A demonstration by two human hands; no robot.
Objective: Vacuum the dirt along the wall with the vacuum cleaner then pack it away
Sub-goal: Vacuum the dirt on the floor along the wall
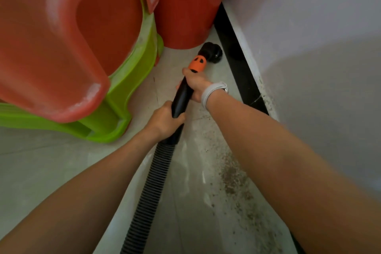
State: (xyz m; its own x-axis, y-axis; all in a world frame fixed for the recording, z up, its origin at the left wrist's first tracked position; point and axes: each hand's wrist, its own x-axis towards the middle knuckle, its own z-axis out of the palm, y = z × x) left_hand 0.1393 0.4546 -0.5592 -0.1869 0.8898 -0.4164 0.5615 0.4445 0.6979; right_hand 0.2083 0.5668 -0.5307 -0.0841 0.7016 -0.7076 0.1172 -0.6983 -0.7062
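A black vacuum wand (pixel 182 97) with an orange collar (pixel 197 64) ends in a round black brush head (pixel 212 51) on the floor by the black skirting (pixel 237 51). My right hand (pixel 196 85) grips the wand just below the collar; a grey wristband sits on that wrist. Lower down, my left hand (pixel 165 119) grips the wand where it meets the ribbed black hose (pixel 150 187). Brown dirt (pixel 235 179) lies scattered on the pale floor along the wall (pixel 309 47), nearer to me than the brush head.
A red plastic stool (pixel 51 47) stacked on a green one (pixel 115 113) stands close on the left. A red bucket (pixel 185 6) stands in the corner just beyond the brush head. The hose runs down toward the bottom edge of the view.
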